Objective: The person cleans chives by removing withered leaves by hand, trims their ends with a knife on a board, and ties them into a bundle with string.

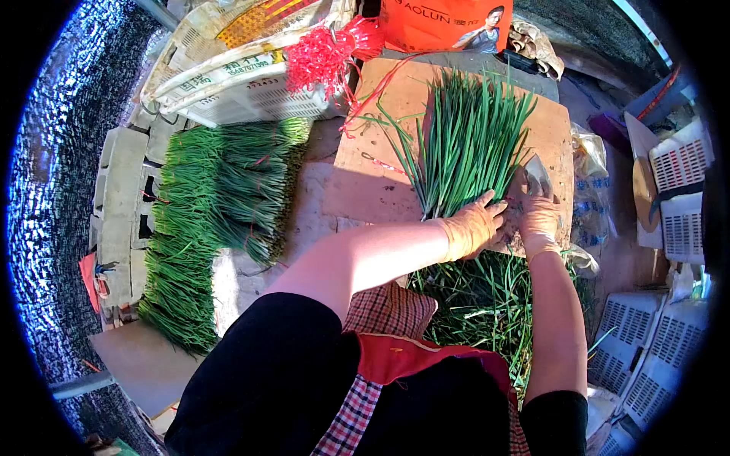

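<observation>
A loose bundle of long green leaves, like garlic chives (pixel 475 144), lies on a brown board (pixel 372 182), its tips fanned toward the far edge. My left hand (pixel 473 228), in a tan glove, rests against the bundle's near end with its fingers stretched out and apart. To the right of the bundle, my right hand (pixel 540 216), also gloved, has its fingers closed round what looks like a knife with a grey pointed blade (pixel 532 173). Its handle is hidden by the hand. A red tie (pixel 382 163) lies on the board left of the leaves.
Tied chive bundles (pixel 255 190) and a long green row (pixel 182 243) lie at left. Loose leaves (pixel 479 304) are heaped below the board. Red plastic strings (pixel 327 64) hang by a white sack (pixel 228 80). An orange bag (pixel 445 26) stands behind; white crates (pixel 680 190) are at right.
</observation>
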Demonstrator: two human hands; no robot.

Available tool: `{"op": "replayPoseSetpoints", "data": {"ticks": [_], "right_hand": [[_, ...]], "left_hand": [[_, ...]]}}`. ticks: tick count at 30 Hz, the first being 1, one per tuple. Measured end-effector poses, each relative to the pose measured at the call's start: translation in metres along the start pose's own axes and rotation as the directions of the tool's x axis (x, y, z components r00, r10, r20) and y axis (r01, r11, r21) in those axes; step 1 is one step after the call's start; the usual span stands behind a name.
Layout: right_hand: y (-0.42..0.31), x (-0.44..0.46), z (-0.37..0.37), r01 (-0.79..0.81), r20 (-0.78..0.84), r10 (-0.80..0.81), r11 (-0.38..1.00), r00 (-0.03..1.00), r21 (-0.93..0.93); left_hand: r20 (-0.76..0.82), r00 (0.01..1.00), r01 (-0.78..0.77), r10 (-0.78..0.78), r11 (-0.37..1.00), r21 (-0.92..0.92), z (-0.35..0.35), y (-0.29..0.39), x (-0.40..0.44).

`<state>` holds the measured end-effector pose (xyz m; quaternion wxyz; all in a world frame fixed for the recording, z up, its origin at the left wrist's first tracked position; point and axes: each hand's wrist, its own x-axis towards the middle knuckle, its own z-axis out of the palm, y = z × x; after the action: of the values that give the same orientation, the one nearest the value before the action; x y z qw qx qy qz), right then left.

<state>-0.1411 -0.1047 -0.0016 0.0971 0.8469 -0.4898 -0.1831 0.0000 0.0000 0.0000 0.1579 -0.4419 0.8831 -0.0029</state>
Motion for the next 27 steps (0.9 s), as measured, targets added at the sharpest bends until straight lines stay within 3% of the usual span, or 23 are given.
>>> {"op": "replayPoseSetpoints", "data": {"ticks": [2,5,7,9,10,11,14,15,16,17,18,20,21,22,23,24,25,26,27], "right_hand": [[0.004,-0.017,-0.014,0.098,0.002,-0.098,0.995,0.995,0.002],[0.012,-0.015,0.023,0.117,-0.117,-0.128,0.988,0.985,-0.095],[0.016,-0.023,0.035,0.129,-0.156,-0.137,0.990,0.978,-0.062],[0.017,-0.031,0.042,0.081,-0.231,-0.061,0.994,0.971,0.077],[0.017,-0.046,0.012,0.129,-0.251,-0.060,0.955,0.966,0.268],[0.015,-0.056,-0.004,0.071,-0.291,0.060,0.904,0.955,0.421],[0.034,-0.119,-0.036,0.018,-0.499,0.271,0.865,0.823,0.501],[0.049,-0.152,-0.043,-0.028,-0.438,0.348,0.807,0.829,0.589],[0.070,-0.190,-0.049,0.150,-0.446,0.477,0.538,0.757,0.829],[0.106,-0.242,-0.050,0.047,-0.524,0.467,0.713,0.713,0.700],[0.135,-0.294,-0.052,-0.024,-0.503,0.586,0.666,0.635,0.746],[0.201,-0.409,-0.037,-0.422,-0.601,0.601,0.798,0.526,0.429],[0.233,-0.475,0.007,-0.477,-0.486,0.835,0.548,0.259,0.687],[0.250,-0.540,0.023,-0.313,-0.220,0.975,0.217,0.027,0.925],[0.274,-0.623,0.056,-0.323,-0.165,0.986,0.152,-0.012,0.934],[0.274,-0.680,0.074,-0.273,-0.051,0.985,0.004,-0.166,0.962],[0.267,-0.729,0.094,-0.192,0.067,0.949,-0.131,-0.307,0.973],[0.258,-0.781,0.125,-0.339,0.089,0.949,-0.195,-0.304,0.920],[0.244,-0.809,0.181,-0.456,0.125,0.953,-0.245,-0.277,0.856]], "left_hand": [[0.011,1.000,-0.010,0.010,1.000,-0.009,-0.001,-0.005,-0.002],[-0.084,0.996,0.024,-0.037,0.988,-0.151,-0.004,-0.008,-0.008],[-0.078,0.996,0.017,-0.031,0.985,-0.169,-0.012,-0.006,-0.013],[-0.088,0.995,0.019,-0.037,0.981,-0.193,-0.013,-0.008,-0.011],[-0.022,1.000,0.018,-0.021,0.989,-0.150,-0.031,-0.007,-0.016],[0.053,0.999,0.018,-0.013,0.995,-0.101,-0.044,-0.007,-0.017],[0.104,0.994,-0.010,0.020,0.996,-0.089,-0.050,-0.013,-0.012],[0.104,0.994,-0.011,0.023,0.993,-0.118,-0.047,-0.015,-0.015],[0.084,0.995,-0.036,0.049,0.989,-0.145,-0.052,-0.017,-0.012],[0.122,0.990,-0.048,0.072,0.981,-0.190,-0.066,-0.012,-0.007],[-0.074,0.995,-0.082,0.068,0.973,-0.215,-0.050,-0.014,-0.014],[0.067,0.994,-0.085,0.088,0.995,-0.047,-0.068,-0.005,-0.004],[-0.014,0.995,-0.098,0.097,0.994,-0.057,-0.065,-0.006,0.002],[0.051,0.998,-0.039,0.043,0.996,-0.083,-0.099,0.020,0.013],[0.124,0.992,0.030,-0.016,0.993,-0.113,-0.137,0.048,0.020],[0.127,0.992,-0.004,0.017,0.995,-0.100,-0.153,0.069,0.031],[0.022,0.999,-0.045,0.050,0.984,-0.174,-0.167,0.089,0.042],[-0.073,0.995,-0.087,0.071,0.965,-0.249,-0.182,0.110,0.049],[-0.292,0.941,-0.244,0.171,0.941,-0.234,-0.188,0.149,0.052]]}}
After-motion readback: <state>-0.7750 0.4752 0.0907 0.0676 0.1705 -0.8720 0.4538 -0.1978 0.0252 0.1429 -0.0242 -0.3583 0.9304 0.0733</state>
